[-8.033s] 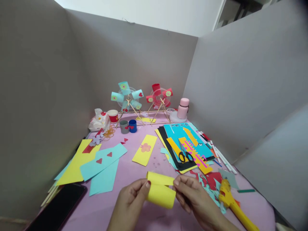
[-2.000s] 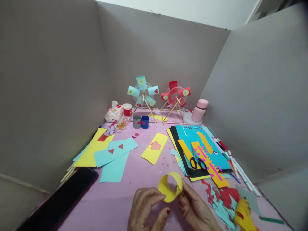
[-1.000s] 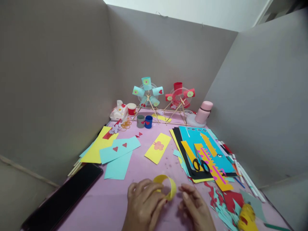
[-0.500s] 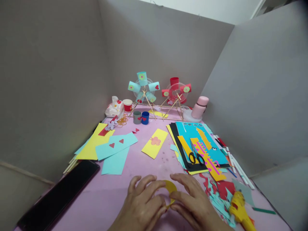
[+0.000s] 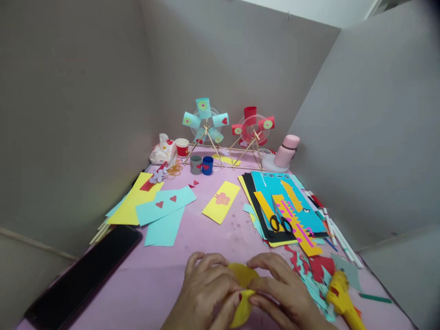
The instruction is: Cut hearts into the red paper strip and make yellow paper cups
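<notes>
A curled piece of yellow paper (image 5: 243, 311) is held between both hands near the bottom edge of the head view. My left hand (image 5: 209, 291) grips its left side, with the thumb against the lower part. On the other side, my right hand (image 5: 278, 293) pinches the paper's right edge between thumb and fingers. Beyond the hands lies a flat yellow card (image 5: 228, 213) bearing a reddish flower shape (image 5: 222, 198). Light blue strips (image 5: 168, 204) with two red hearts rest to its left. The fingers partly hide the curled paper.
A black phone (image 5: 85, 275) lies at left. Scissors (image 5: 280, 223) sit on stacked coloured sheets (image 5: 271, 181). Paper scraps (image 5: 314, 284) and a yellow glue gun (image 5: 342, 298) are at right. Behind stand two wheel models (image 5: 206, 130), small cups (image 5: 207, 166) and a pink bottle (image 5: 287, 151).
Both hands have shifted slightly, and the yellow paper has turned, so more of its surface shows above and below the fingers. The view has tilted a little.
</notes>
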A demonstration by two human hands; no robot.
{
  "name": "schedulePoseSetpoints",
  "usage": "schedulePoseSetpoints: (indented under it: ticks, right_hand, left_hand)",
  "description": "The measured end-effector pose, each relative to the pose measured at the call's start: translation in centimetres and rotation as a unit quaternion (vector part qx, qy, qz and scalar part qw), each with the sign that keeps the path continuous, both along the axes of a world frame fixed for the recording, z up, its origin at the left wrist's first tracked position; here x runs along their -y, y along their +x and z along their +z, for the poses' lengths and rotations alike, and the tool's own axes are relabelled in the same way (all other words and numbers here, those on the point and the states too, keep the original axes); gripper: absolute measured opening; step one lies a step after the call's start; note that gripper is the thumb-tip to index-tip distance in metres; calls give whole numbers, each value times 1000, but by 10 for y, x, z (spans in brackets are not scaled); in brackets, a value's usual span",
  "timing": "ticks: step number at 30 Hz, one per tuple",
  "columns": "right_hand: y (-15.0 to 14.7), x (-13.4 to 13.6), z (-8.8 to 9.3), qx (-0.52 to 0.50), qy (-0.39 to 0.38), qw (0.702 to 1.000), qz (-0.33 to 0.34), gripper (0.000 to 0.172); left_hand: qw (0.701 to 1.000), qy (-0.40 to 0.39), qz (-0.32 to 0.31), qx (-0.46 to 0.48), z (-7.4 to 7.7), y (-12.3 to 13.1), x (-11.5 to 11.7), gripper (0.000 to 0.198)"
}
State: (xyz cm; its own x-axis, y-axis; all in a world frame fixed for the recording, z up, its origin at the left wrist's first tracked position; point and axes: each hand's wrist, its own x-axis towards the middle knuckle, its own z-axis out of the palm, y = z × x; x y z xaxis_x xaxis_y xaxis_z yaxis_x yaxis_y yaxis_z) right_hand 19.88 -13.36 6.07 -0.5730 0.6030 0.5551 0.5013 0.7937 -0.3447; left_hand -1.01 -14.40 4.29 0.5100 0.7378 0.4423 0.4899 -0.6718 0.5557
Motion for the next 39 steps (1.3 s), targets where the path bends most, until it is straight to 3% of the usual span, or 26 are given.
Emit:
schedulePoseSetpoints:
  ticks: [11,25,31,37,39]
  right_hand:
    - [-1,0,-1,-31,-13,999,-11,24]
    - [-4,1,0,1,-58,998,-5,27]
    - [-5,0,-3,7,-68,998,0,22]
    - [-9,1,-3,-38,-142,989,-3,17]
    - [-10,0,-6,-95,-176,979,-37,18]
  left_hand:
    - [999,-41,15,-15,8,1,5,17]
    - [998,-15,23,-51,13,1,6,18]
    - [999,10,-9,-44,2,1,0,13]
    - [1000,2,0,-19,1,1,-2,17]
    - [998,-1,57,12,-1,-2,0,25]
